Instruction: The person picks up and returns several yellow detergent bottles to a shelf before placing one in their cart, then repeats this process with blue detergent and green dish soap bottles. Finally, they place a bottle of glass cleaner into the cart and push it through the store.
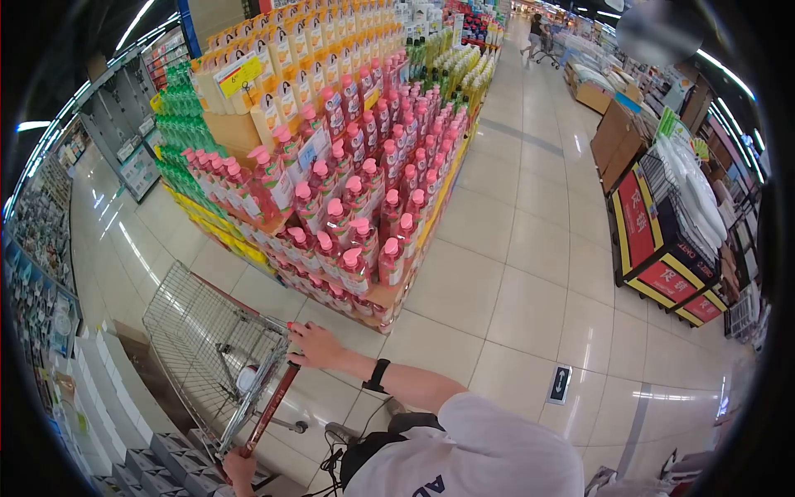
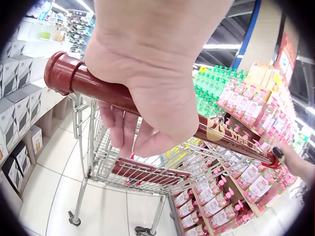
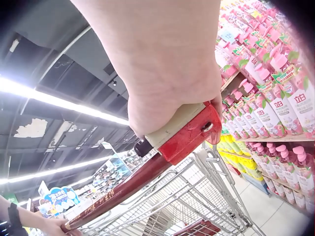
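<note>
A wire shopping cart (image 1: 192,325) stands in front of the person, with a dark red handle bar (image 1: 272,406) printed with gold lettering. The left hand (image 1: 240,470) grips the bar near one end; in the left wrist view its palm lies against the bar (image 2: 98,88) and its fingers (image 2: 130,129) show beyond and below it. At the other end the right hand (image 1: 316,345) holds the handle, wearing a black wristband (image 1: 376,375). Its palm covers a red and cream end piece (image 3: 189,135) in the right wrist view, where most of its fingers are hidden.
Right beside the cart rises a display of pink pump bottles (image 1: 352,265), with green bottles (image 1: 184,103) and orange-yellow packs (image 1: 310,41). Shelves of grey-white boxes (image 2: 17,115) line the left. A tiled aisle (image 1: 522,224) runs ahead past a red-sided stand (image 1: 646,215).
</note>
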Demonstrator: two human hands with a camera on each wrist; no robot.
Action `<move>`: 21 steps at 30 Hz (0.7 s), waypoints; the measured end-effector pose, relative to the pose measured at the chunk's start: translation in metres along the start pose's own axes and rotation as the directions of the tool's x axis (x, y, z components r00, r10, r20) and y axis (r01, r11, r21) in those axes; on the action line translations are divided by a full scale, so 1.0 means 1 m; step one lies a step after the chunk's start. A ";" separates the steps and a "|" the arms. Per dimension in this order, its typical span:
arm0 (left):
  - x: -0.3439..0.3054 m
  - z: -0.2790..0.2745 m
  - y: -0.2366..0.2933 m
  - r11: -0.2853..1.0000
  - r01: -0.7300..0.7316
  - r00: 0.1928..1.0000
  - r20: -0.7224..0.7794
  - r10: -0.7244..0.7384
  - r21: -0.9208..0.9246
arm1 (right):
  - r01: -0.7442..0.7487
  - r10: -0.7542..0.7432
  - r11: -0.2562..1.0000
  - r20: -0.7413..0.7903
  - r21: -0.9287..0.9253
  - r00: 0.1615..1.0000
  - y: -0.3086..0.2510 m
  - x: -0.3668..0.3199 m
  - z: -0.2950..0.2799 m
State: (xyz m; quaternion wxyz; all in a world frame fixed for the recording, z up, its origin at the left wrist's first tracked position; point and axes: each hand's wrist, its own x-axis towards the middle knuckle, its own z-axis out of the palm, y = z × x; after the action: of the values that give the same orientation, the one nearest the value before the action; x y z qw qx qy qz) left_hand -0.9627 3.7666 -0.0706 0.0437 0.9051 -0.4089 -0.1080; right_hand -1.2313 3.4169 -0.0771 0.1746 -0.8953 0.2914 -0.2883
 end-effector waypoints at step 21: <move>-0.004 -0.018 0.016 0.999 -0.040 0.972 -0.232 0.033 -0.025 | 0.014 -0.013 1.000 0.057 -0.014 0.998 -0.007 0.011 0.002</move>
State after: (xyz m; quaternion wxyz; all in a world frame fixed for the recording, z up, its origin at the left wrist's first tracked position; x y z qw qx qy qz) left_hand -0.9729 3.7592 -0.0502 0.1063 0.9032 -0.4158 -0.0067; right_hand -1.2198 3.4155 -0.0704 0.1746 -0.9062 0.2823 -0.2619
